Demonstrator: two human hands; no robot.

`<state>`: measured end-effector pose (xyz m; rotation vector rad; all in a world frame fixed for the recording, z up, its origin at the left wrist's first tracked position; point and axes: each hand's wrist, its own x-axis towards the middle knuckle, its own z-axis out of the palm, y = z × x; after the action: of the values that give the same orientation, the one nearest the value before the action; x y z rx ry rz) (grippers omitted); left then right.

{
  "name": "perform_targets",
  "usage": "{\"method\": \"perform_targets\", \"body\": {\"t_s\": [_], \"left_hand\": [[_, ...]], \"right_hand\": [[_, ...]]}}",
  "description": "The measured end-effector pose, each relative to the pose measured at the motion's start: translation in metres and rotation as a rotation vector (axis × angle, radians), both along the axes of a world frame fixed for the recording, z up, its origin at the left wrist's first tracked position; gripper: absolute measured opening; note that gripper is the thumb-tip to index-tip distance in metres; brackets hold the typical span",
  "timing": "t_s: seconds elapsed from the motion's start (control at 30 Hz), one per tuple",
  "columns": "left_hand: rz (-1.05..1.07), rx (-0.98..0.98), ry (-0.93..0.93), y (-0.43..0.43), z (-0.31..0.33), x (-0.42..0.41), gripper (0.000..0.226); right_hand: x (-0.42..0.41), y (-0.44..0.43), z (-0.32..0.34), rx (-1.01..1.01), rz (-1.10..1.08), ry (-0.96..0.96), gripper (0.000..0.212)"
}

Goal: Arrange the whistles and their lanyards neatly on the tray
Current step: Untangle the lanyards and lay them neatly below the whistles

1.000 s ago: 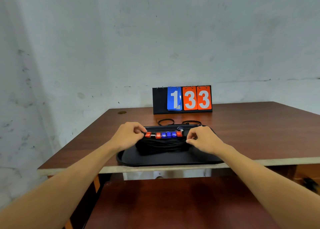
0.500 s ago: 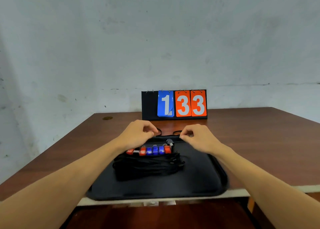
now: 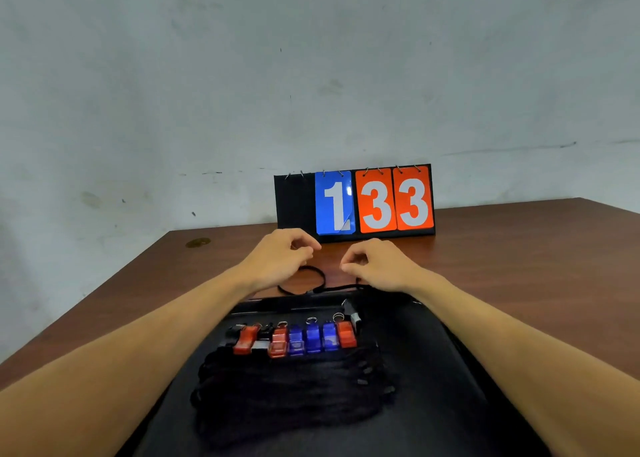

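My left hand (image 3: 280, 259) and right hand (image 3: 379, 266) past the tray (image 3: 436, 370), fingers curled over a loose lanyard (image 3: 320, 282) on the table (image 3: 519, 266) (gripping it, cannot tell), whistles (image 3: 304, 339) rowed on tray against bundled lanyards (image 3: 287, 387)

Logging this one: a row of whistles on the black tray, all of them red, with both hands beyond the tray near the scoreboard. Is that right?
Not quite: the whistles are not all red. The head view shows three blue ones side by side among the red. The rest holds: they sit in a row on the black tray, and the left hand and right hand are beyond it near the scoreboard.
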<state>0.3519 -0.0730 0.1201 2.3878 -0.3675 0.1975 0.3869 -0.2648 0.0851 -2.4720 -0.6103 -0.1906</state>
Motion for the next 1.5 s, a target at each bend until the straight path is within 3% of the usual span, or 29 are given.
{"method": "perform_targets", "body": {"t_s": [0.17,0.27,0.4,0.57,0.8,0.9,1.07,1.23,1.3,1.5], "left_hand": [[0.029,-0.005,-0.019,0.018,-0.002,0.005,0.020],[0.045,-0.009,-0.022,0.030,-0.001,0.000,0.020],[0.061,-0.010,-0.036,0.044,0.006,-0.011,0.019],[0.091,-0.067,-0.070,0.055,0.026,-0.033,0.020],[0.073,-0.105,-0.066,0.052,0.060,-0.078,0.021],[0.027,-0.129,-0.050,0.042,0.078,-0.100,0.028],[-0.040,-0.261,-0.041,0.011,0.107,-0.138,0.050],[-0.082,-0.375,-0.177,-0.011,0.115,-0.168,0.018],[-0.076,-0.419,-0.209,-0.013,0.111,-0.178,0.022],[-0.072,-0.216,-0.110,0.005,0.091,-0.193,0.030]], "right_hand": [[0.016,0.037,-0.002,-0.234,0.154,0.101,0.022],[0.021,0.046,-0.003,-0.298,0.110,0.163,0.011],[0.014,0.050,0.001,-0.356,-0.005,0.068,0.008],[-0.005,0.043,0.029,0.056,-0.091,-0.051,0.005],[-0.049,0.034,0.093,0.310,-0.143,-0.202,0.021],[-0.082,0.036,0.121,0.569,-0.099,-0.146,0.015],[-0.148,0.043,0.160,0.826,0.064,-0.088,0.005],[-0.194,0.050,0.182,1.149,0.189,-0.028,0.012],[-0.207,0.048,0.185,1.231,0.208,-0.011,0.014],[-0.214,0.029,0.173,1.462,0.173,0.048,0.011]]}}
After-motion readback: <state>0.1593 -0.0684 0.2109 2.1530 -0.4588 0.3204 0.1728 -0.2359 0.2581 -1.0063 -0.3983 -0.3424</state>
